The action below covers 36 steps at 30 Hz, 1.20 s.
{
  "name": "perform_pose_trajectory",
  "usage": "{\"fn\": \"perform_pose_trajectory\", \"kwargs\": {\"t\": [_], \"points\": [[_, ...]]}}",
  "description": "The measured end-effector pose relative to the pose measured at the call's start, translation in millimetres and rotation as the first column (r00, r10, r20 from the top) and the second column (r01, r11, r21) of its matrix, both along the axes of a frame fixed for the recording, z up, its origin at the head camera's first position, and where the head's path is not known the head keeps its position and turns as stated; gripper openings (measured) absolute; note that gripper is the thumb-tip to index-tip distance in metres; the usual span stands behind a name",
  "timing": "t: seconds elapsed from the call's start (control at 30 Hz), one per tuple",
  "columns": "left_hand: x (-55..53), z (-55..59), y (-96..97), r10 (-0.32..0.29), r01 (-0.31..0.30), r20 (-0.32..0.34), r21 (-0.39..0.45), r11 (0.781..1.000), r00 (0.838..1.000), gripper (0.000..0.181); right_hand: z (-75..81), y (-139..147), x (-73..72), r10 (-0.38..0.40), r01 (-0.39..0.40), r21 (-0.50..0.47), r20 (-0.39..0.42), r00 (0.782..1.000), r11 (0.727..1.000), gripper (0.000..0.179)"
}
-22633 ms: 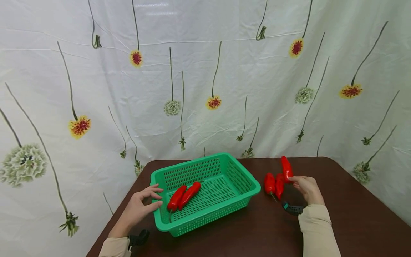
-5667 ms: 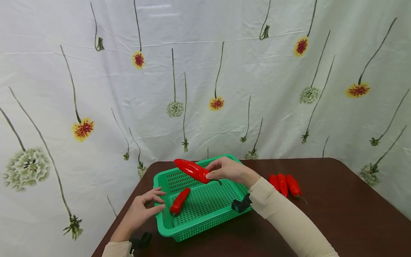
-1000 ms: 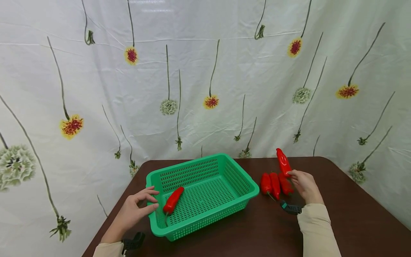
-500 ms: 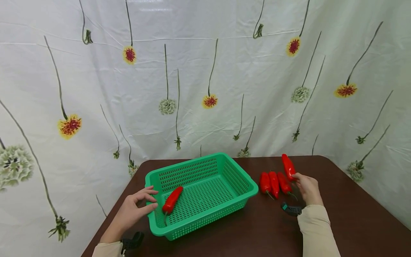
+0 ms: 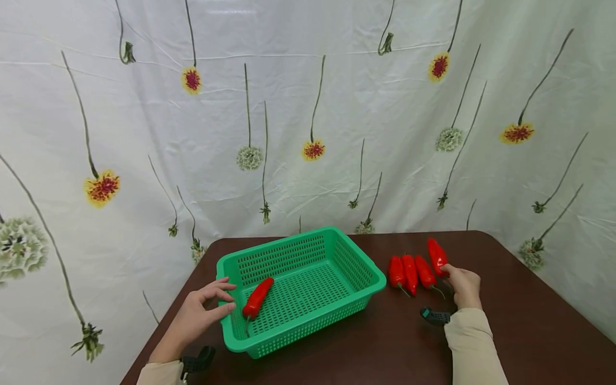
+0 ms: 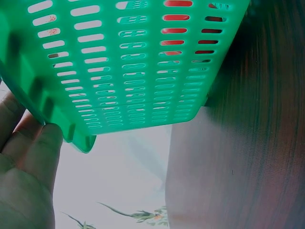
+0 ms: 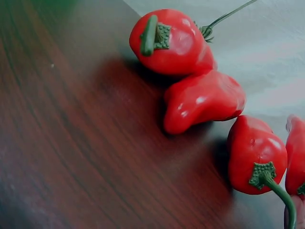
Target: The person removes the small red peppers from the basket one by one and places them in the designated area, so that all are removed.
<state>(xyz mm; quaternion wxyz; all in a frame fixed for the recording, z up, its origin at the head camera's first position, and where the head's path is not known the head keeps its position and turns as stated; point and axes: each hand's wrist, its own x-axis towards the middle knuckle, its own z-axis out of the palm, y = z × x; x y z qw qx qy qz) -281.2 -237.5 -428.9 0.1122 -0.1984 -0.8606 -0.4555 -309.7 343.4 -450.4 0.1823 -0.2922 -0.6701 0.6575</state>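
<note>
My right hand (image 5: 463,285) pinches the lower, stem end of a red chili pepper (image 5: 437,256), its tip pointing up and away, low over the right part of the table. Just left of it three more red peppers lie in a row: one beside the hand (image 5: 424,271), a middle one (image 5: 410,272) and a left one (image 5: 397,271). My left hand (image 5: 199,314) rests at the left rim of a green plastic basket (image 5: 308,329), fingers loosely bent and spread from the thumb. Inside the basket lies a single red pepper (image 5: 258,298), stem towards me.
The dark brown wooden table (image 5: 385,342) carries everything. Behind it hangs a white curtain (image 5: 289,198) printed with flowers. The basket's right end (image 5: 377,278) stands close to the row of peppers. A black wrist camera (image 5: 435,316) sits under my right wrist.
Over the last second the right hand has lowered its pepper and shifted it right, beside the row. Earlier, two peppers lay in the basket; now one. The left hand keeps its place.
</note>
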Motion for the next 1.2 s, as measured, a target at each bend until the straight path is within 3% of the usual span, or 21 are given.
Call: {"fn": "perform_pose_trajectory", "kwargs": {"t": [0.53,0.93,1.2], "points": [[-0.8,-0.8,-1.1,-0.018,0.018,-0.013,0.007,1.0,1.0,0.012,-7.7,3.8,1.0,-0.023,0.02,0.06,0.06,0.998,0.998,0.05],[-0.1,0.5,-0.1,-0.01,0.011,-0.016,0.002,1.0,1.0,0.009,-8.7,1.6,4.1,-0.034,0.009,0.228,0.102,0.994,0.974,0.044],[-1.0,-1.5,-0.7,-0.013,0.014,-0.012,0.007,1.0,1.0,0.01,-8.9,0.3,2.7,-0.019,-0.02,0.288,0.135,0.991,0.957,0.038]]}}
